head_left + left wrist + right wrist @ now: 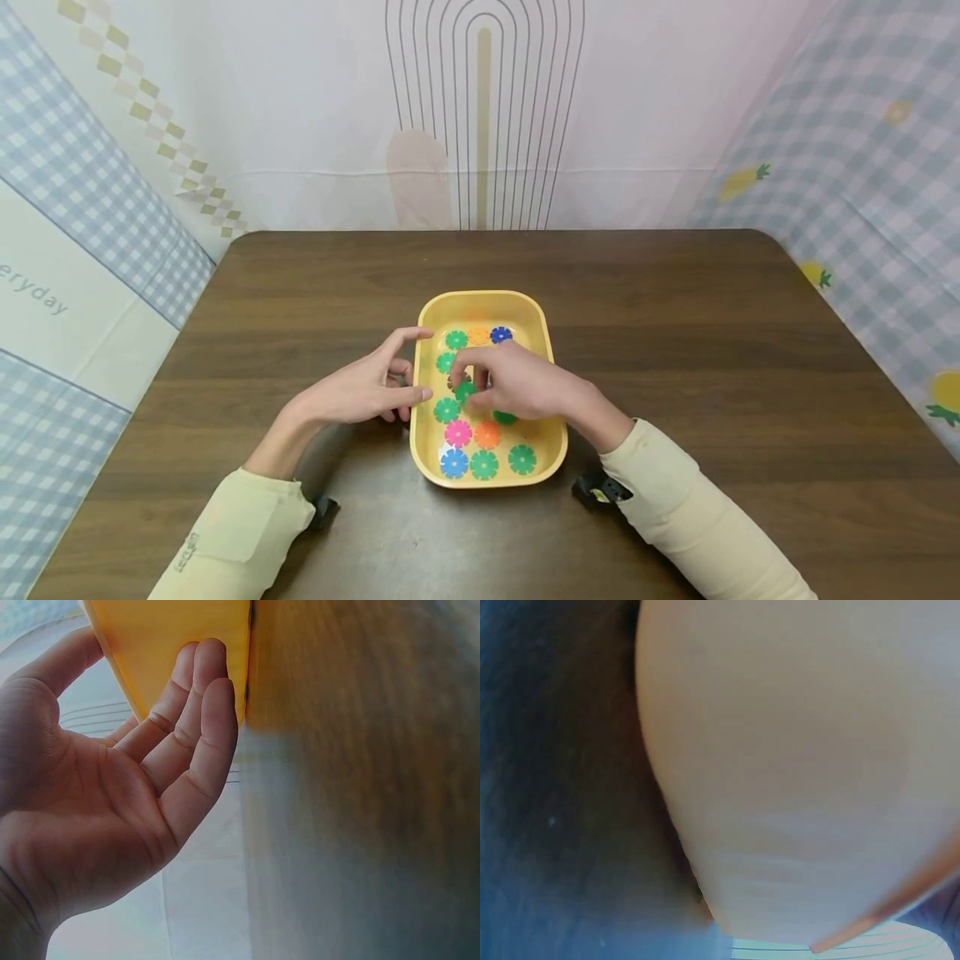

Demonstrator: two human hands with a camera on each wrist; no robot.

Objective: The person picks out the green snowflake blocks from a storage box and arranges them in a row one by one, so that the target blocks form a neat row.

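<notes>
A yellow plastic tray (pixel 552 454) stands on the table, with flat notched plastic discs spread over its floor. My left hand (pixel 367 383) holds the tray's left side, thumb and index finger at the rim. In the left wrist view its other fingers (pixel 214 720) lie against the outer wall. Reaching inside over the right rim, my right hand (pixel 525 379) pinches a green notched disc (pixel 465 392) between thumb and index finger. A brown disc shows partly behind that one. The tray's wall (pixel 780 765) fills most of the right wrist view.
Around the pinched disc lie green, blue, pink and orange discs, among them a pink disc (pixel 458 432) and a dark blue disc (pixel 501 334). The brown wooden table (pixel 675 333) extends to a printed curtain (pixel 315 100) behind.
</notes>
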